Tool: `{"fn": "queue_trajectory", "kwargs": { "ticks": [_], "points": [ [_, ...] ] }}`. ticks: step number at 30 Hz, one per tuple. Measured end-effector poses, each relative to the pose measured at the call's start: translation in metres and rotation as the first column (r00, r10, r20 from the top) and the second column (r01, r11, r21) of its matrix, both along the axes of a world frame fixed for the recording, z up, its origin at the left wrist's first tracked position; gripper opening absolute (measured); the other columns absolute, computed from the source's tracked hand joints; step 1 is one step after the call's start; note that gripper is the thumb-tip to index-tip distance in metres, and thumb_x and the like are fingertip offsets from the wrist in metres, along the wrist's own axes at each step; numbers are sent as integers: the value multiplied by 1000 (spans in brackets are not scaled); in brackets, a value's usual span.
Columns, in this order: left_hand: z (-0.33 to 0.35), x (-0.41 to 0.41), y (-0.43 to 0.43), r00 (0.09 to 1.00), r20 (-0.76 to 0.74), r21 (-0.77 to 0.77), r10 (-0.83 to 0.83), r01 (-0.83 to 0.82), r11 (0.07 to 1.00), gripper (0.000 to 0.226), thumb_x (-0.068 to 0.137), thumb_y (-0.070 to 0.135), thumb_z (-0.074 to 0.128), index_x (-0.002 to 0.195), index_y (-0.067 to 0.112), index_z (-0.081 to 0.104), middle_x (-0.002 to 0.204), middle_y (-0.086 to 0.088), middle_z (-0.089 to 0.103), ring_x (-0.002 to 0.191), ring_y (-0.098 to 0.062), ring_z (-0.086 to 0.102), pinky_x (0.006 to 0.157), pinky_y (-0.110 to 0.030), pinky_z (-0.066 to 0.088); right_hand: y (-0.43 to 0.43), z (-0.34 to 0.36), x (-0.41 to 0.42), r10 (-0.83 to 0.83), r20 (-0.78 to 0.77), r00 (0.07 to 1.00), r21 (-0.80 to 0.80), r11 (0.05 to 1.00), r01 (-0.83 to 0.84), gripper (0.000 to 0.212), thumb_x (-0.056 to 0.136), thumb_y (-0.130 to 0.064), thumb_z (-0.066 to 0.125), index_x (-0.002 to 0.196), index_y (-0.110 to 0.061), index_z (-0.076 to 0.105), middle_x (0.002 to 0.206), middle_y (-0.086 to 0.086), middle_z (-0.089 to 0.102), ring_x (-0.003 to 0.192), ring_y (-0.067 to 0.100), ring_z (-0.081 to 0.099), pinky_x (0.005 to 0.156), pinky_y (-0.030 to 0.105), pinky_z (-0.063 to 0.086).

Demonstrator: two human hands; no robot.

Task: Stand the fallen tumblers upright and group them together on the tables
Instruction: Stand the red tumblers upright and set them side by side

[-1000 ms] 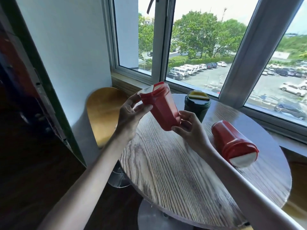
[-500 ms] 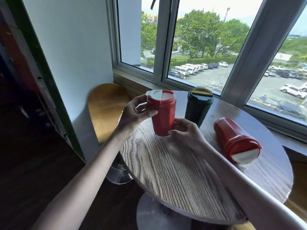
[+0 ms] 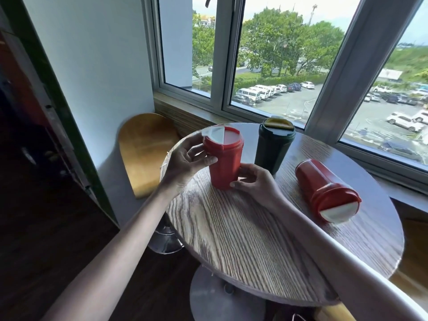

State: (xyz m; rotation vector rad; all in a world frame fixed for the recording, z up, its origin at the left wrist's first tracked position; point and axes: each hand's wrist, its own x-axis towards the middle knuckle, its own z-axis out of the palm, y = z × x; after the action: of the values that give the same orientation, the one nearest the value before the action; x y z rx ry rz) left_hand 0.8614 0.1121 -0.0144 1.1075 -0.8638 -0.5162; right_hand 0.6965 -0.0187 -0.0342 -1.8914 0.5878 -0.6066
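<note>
Hands [image 3: 185, 162] gripping upright red tumbler [image 3: 223, 158], table [image 3: 243, 239]

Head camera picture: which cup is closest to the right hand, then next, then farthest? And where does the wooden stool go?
From the right hand:
1. Upright red tumbler, touched by the fingers, just left of the hand.
2. Dark green tumbler, standing just behind the hand, toward the window.
3. Fallen red tumbler, lying on its side to the right.
4. Wooden stool, far left, off the table.

I get a single head view, looking forward and down over both forearms. It sits close above the round table [image 3: 243, 239], facing the window [image 3: 278, 66] beyond the hands.
</note>
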Motion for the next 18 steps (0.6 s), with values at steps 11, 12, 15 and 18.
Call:
{"fn": "queue_trajectory", "kwargs": {
  "ticks": [11, 12, 15, 18],
  "points": [
    [-18, -18, 8, 963, 239, 190, 121, -169, 967, 45, 74, 25, 80, 113, 22, 57, 108, 9, 66, 92, -4, 66, 77, -19, 52, 0, 4, -6, 67, -63, 996, 1, 998, -67, 53, 70, -9, 82, 116, -10, 55, 103, 3, 68, 96, 16, 66, 87, 29, 54],
    [-20, -21, 11, 959, 254, 216, 125, -182, 959, 42, 78, 23, 77, 114, 20, 57, 108, 8, 66, 93, -6, 66, 78, -21, 53, 1, 5, -8, 84, -61, 995, 33, 996, -82, 56, 71, -10, 81, 119, -10, 53, 107, 8, 68, 99, 20, 66, 89, 35, 54],
    [-26, -30, 20, 944, 284, 254, 167, -242, 937, 35, 81, 26, 74, 111, 17, 60, 105, 7, 67, 94, -11, 66, 76, -20, 53, 4, 11, -20, 71, -105, 992, 36, 997, -68, 60, 74, -16, 80, 126, -10, 50, 109, 9, 63, 98, 21, 64, 90, 39, 54],
    [-22, -47, 28, 924, 334, 235, 185, -272, 933, 27, 83, 26, 71, 107, 19, 61, 99, 8, 67, 86, -3, 66, 69, -14, 52, 12, 30, -43, 49, -123, 991, -40, 998, -54, 50, 80, -19, 73, 125, -12, 52, 111, 8, 62, 91, 11, 61, 80, 22, 53]
  ]
}}
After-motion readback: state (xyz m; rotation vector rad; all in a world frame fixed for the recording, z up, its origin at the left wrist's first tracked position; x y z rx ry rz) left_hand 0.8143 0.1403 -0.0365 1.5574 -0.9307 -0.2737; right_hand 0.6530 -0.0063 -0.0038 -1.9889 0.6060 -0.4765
